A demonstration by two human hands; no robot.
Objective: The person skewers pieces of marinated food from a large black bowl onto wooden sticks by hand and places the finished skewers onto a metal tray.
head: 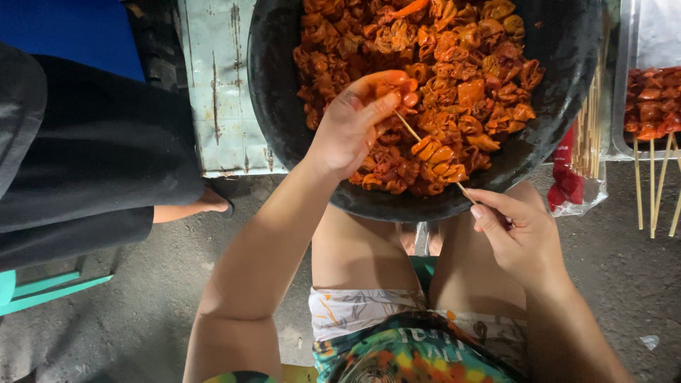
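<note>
A big black pan (277, 106) holds a heap of orange-red marinated meat pieces (461, 64). My left hand (355, 120) reaches into the pan and pinches a meat piece at the tip of a thin bamboo skewer (425, 150). Several pieces are threaded on the skewer's middle. My right hand (514, 237) grips the skewer's lower end just over the pan's near rim, above my knees.
A metal tray (628, 78) at the right holds finished meat skewers (652, 113). A bag of bare bamboo sticks (585, 142) lies beside the pan. Another person in black clothing (92, 156) sits at the left. A worn metal sheet (220, 92) lies under the pan on concrete ground.
</note>
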